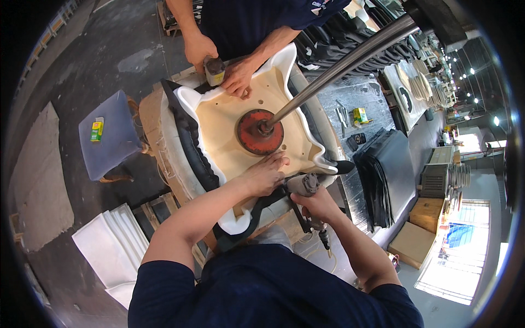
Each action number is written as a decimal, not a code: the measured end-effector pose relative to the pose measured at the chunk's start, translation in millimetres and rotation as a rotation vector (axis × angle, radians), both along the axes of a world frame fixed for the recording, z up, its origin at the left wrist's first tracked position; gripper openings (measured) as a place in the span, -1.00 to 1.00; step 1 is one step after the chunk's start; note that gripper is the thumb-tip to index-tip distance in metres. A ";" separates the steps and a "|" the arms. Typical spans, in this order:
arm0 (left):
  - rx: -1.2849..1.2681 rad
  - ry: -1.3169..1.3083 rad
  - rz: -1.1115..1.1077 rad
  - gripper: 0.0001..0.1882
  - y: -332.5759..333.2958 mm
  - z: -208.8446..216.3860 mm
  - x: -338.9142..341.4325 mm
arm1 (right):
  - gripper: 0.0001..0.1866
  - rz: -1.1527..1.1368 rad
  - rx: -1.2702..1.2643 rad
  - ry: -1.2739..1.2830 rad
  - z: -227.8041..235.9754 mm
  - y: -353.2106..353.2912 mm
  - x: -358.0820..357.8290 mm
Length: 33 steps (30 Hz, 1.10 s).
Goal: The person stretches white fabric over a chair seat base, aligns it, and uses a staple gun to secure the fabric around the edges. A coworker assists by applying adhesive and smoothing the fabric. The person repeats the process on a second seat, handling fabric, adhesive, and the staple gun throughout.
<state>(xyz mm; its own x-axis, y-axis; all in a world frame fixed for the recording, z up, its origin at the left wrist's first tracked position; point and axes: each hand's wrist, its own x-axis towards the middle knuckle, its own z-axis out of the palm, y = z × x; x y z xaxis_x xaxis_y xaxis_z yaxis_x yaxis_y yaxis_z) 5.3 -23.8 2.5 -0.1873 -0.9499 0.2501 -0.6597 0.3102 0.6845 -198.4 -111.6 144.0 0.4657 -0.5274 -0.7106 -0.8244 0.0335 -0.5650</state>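
A cream, shell-shaped seat panel (219, 128) with white foam padding (188, 98) round its rim lies on a padded stand. Black cover material (186, 128) hangs around the foam's outer side. My left hand (266, 175) is closed at the near rim, fingers curled over the edge of the cover; what lies under the fingertips is partly hidden. In my right hand (319, 203) is a pneumatic staple gun (303, 185), its head against the near rim beside my left hand. A round red press pad (260, 132) on a steel rod (339, 68) bears down on the panel's middle.
Across from me a co-worker's hand (199, 50) holds another staple gun (214, 71); the other hand (238, 78) touches the panel. A stool (109, 139) with a small box stands left, white foam sheets (106, 240) below it. Stacked black sheets (385, 175) lie on the right-hand table (355, 98).
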 end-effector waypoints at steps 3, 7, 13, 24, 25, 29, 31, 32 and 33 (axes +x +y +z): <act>-0.006 0.020 0.021 -0.83 1.0 -3.3 -0.3 | -0.65 0.006 -0.008 -0.036 -2.0 0.5 6.0; -0.026 0.016 0.020 -0.82 -0.6 -3.4 -2.7 | -0.64 0.084 -0.051 0.041 -7.6 -2.8 8.6; 0.039 -0.039 0.016 -0.80 -3.7 -1.3 -0.5 | -0.64 0.035 -0.044 -0.012 -1.8 1.8 9.5; 0.056 -0.105 -0.082 -0.80 -13.2 2.0 5.5 | -0.68 0.120 -0.079 -0.081 -7.8 8.6 17.0; 0.056 -0.119 -0.088 -0.79 -15.3 2.2 5.8 | -0.68 0.121 -0.081 -0.073 -8.4 7.9 15.4; 0.069 -0.080 -0.104 -0.79 -15.4 2.8 7.0 | -0.69 0.112 -0.066 -0.076 -7.4 12.2 9.7; 0.072 -0.092 -0.096 -0.80 -14.7 3.4 6.9 | -0.69 0.096 -0.037 -0.106 -5.1 16.0 10.6; 0.073 -0.098 -0.092 -0.81 -14.5 3.6 6.8 | -0.68 0.084 -0.017 -0.128 -4.5 19.0 12.5; 0.074 -0.085 -0.092 -0.81 -13.6 3.7 7.0 | -0.68 0.073 0.003 -0.149 -3.9 21.3 14.6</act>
<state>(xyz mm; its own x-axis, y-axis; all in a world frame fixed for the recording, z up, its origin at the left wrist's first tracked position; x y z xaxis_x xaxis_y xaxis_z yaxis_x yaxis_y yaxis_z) 12.3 -37.4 6.2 -0.2924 -0.9429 0.1598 -0.6871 0.3233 0.6506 -183.8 -90.3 140.1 0.6025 -0.4864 -0.6328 -0.7321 -0.0210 -0.6809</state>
